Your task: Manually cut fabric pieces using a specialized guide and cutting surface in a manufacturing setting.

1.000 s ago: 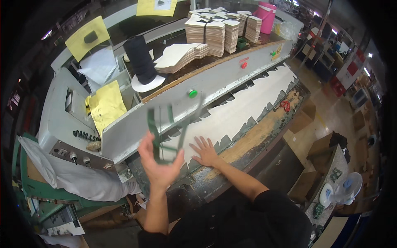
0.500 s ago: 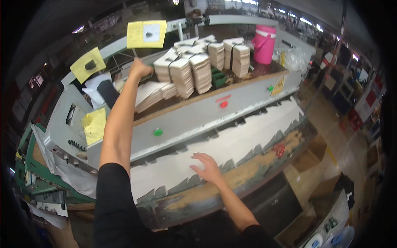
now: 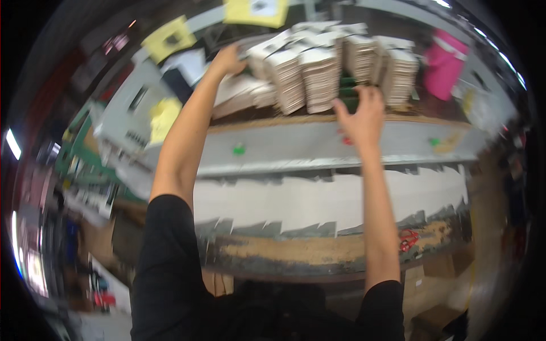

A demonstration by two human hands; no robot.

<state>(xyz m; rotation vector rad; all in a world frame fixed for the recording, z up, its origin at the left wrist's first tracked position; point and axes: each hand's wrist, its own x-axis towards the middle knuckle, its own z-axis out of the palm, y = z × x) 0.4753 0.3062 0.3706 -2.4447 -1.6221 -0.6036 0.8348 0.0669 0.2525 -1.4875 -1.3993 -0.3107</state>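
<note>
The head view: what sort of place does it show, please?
Probably a cutting workshop: a grey machine with buttons, stacks of cut pieces and a jagged-edged pale sheet suggest it.

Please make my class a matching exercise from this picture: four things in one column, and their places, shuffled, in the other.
Things
1. Left hand
2. Right hand
3. Pink jug
4. Red object

Places
A. On the worn brown strip nearer the person than the white sheet
B. By the low pile, left of the tall stacks
C. To the right of all the tall stacks
D. At the green pieces among the tall stacks

Pairs: 1-B, 2-D, 3-C, 4-A
</note>
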